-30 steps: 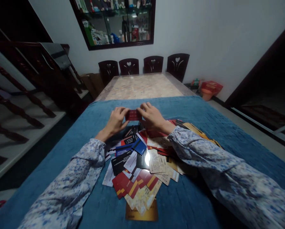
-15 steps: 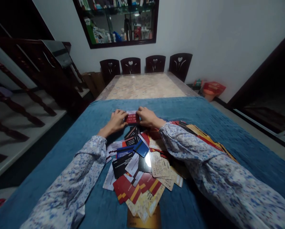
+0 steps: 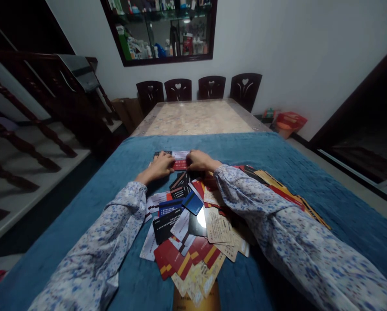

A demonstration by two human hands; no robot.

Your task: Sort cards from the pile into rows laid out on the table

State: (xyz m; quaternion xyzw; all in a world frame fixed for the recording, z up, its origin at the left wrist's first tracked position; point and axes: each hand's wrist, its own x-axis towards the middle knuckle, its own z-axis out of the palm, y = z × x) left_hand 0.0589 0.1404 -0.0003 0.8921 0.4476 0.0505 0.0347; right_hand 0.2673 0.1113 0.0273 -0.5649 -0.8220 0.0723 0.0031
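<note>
A red card (image 3: 180, 165) lies across the gap between my two hands, just beyond the heap. My left hand (image 3: 162, 165) has its fingers bent onto the card's left end. At the right end, my right hand (image 3: 198, 160) grips it with curled fingers, the fingertips partly hidden. Right behind the red card show a white card (image 3: 180, 154) and, past my left fingers, a black card (image 3: 157, 153). Nearer to me spreads a loose heap with a blue card (image 3: 192, 203), a black card with white print (image 3: 166, 225), and several red and beige ones.
A blue cloth (image 3: 122, 263) covers the near table. More cards (image 3: 284, 190) fan out beside my right forearm. The bare marbled tabletop (image 3: 199, 116) stretches back to several dark chairs (image 3: 212, 87). A stair railing (image 3: 25, 134) stands on the left.
Both hands and the red card have come slightly nearer to me. More of the black and white cards behind now shows. The heap keeps its arrangement.
</note>
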